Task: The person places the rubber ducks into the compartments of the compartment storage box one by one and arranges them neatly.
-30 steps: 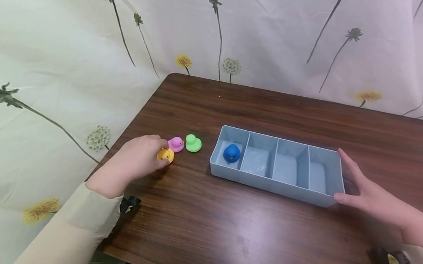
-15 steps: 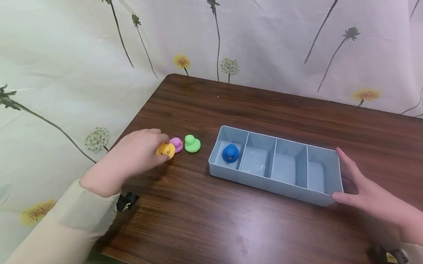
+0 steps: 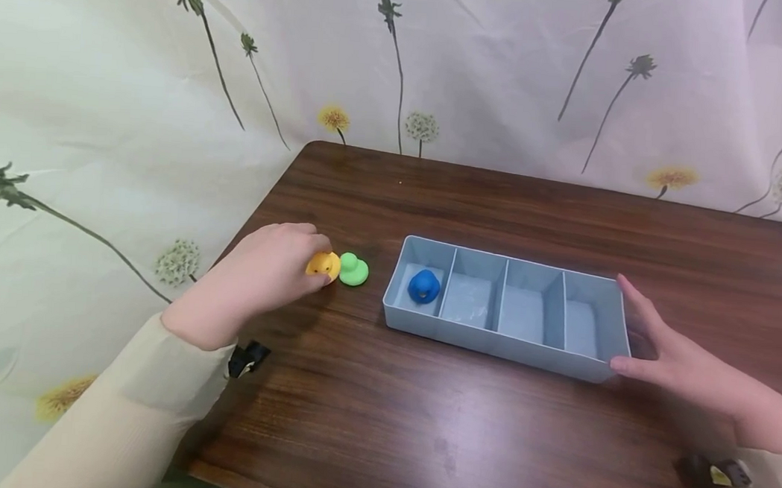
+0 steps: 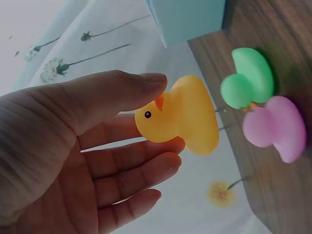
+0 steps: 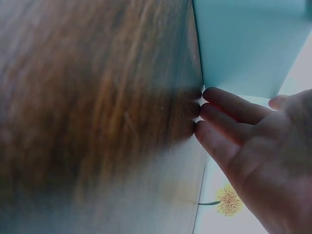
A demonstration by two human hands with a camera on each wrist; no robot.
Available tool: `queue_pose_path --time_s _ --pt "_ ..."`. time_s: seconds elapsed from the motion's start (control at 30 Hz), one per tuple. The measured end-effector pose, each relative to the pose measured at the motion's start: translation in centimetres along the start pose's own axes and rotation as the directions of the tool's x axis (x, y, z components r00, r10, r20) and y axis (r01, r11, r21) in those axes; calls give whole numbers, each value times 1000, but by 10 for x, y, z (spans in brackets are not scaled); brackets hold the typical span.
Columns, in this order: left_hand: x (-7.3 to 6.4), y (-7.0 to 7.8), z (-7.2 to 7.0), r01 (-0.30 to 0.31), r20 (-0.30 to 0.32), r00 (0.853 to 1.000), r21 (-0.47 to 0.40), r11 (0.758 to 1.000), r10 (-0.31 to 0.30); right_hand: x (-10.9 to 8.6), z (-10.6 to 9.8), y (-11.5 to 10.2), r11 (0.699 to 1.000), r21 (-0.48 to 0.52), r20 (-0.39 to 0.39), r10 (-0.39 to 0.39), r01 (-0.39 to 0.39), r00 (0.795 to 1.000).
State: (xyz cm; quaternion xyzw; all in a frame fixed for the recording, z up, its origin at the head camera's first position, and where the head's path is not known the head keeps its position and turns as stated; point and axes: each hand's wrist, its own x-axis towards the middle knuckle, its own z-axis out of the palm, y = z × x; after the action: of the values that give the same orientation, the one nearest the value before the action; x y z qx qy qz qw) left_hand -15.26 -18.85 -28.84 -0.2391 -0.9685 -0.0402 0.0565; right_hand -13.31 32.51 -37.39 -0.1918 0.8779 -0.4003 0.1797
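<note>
My left hand [image 3: 261, 275] pinches a yellow rubber duck [image 4: 192, 117] between thumb and fingers, raised above the table in the left wrist view. Beyond it stand a green duck [image 3: 353, 270] and a pink duck [image 4: 277, 127], side by side; in the head view the pink one is hidden behind the left hand and yellow duck. A blue duck [image 3: 423, 285] sits in the leftmost compartment of the grey-blue divided box [image 3: 506, 346]. At the box's right end is my right hand [image 3: 683, 357], thumb and index finger spread to its corners. Its other fingertips [image 5: 212, 95] meet the tabletop close to the box.
The box's other three compartments show bare floors [image 3: 471, 301]. Underneath everything is a dark wood table [image 3: 420, 425], its left edge near the left forearm. A dandelion-patterned cloth [image 3: 496, 71] hangs behind and left of it.
My left hand has lifted the yellow duck and carried it slightly right and away from me, covering the pink duck in the head view. The right hand stays at the box.
</note>
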Motion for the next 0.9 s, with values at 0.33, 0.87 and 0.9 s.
queue_pose_path --time_s 0.33,0.87,0.9 --pt "29 25 -11 -30 96 995 10 999 29 2 0 1 999 -15 -12 -41 41 999" --pt "59 44 -18 -68 111 991 -34 997 71 0 0 1 1000 -26 -14 -16 16 1000" --pt "60 46 -19 -72 111 991 -41 997 77 1 0 0 1000 -26 -14 -13 12 1000"
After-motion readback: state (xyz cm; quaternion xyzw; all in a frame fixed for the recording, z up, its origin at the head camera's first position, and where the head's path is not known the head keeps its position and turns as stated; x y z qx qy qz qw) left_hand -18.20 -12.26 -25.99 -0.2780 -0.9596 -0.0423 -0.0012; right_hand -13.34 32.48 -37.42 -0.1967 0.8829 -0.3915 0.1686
